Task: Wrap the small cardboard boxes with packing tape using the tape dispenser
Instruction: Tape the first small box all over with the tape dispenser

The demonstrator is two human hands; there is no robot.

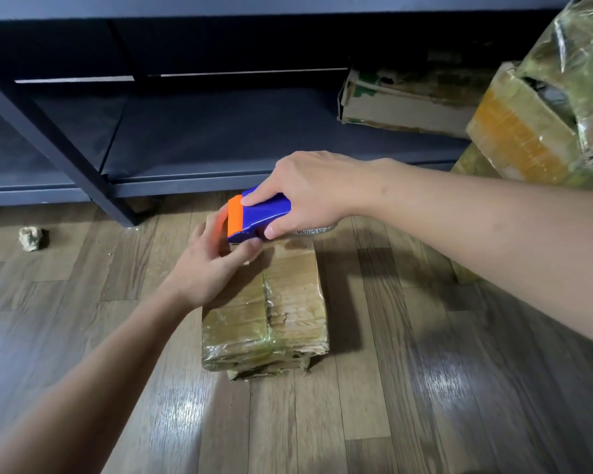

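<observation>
A small cardboard box (288, 302), partly covered in glossy tape, lies on the wooden floor in the middle of the view. At the box's far end, my right hand (308, 186) grips a blue tape dispenser (257, 217) with an orange blade guard. The tape roll (314, 231) shows just below that hand. My left hand (209, 265) rests on the box's far left corner, its fingers curled up against the underside of the dispenser. Whether it pinches the tape end is hidden.
A dark metal shelf (117, 186) runs along the back, its leg standing on the floor left of the box. Taped cardboard boxes (528, 138) pile up at the right, another (408, 107) on the shelf. A crumpled scrap (32, 238) lies far left.
</observation>
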